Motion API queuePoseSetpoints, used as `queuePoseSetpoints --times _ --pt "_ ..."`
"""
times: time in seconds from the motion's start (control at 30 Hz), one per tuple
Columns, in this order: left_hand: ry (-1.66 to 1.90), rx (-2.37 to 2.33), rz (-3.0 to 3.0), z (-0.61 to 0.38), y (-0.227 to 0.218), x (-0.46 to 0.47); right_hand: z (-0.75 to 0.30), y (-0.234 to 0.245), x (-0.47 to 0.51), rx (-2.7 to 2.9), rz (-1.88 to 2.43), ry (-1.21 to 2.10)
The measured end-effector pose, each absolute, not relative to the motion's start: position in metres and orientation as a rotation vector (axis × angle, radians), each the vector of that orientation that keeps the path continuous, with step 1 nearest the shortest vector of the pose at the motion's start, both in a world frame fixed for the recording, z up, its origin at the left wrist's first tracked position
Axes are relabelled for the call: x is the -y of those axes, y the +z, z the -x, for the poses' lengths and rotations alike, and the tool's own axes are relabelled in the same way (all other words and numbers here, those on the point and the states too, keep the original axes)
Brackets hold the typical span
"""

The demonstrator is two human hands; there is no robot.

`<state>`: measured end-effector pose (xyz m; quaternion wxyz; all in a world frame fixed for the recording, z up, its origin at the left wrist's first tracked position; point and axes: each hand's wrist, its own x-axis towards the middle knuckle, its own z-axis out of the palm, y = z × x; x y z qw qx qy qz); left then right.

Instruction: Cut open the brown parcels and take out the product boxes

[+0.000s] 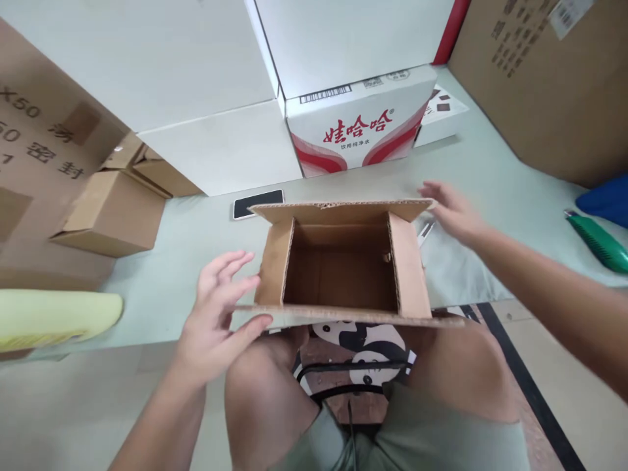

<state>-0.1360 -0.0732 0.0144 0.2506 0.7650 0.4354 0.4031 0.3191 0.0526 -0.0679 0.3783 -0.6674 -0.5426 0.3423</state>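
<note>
Carton (343, 265), long axis left-to-right, lies right of spread left hand (214, 315), left of loosely spread right hand (454, 212), both near its flaps.

Matt, rough-edged corrugated cardboard box (343, 261), smooth paper-faced water carton (360, 134), matt cloth-like table cover (184, 258)
</note>
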Motion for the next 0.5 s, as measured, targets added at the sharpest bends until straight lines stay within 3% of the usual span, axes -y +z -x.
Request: queuePoseSetpoints --times 0.1,0.23,0.5 --pt "1.263 -1.141 -1.654 0.137 -0.023 0.073 -0.292 -0.08 0.017 1.55 1.361 1.071" --pt "1.18 -1.191 -1.344 0.123 -0.067 0.073 -0.263 -0.091 0.071 1.679 0.988 1.236" --pt "1.249 -1.155 -1.186 0.108 -0.085 0.076 -0.221 -0.101 0.109 1.832 1.056 0.86"
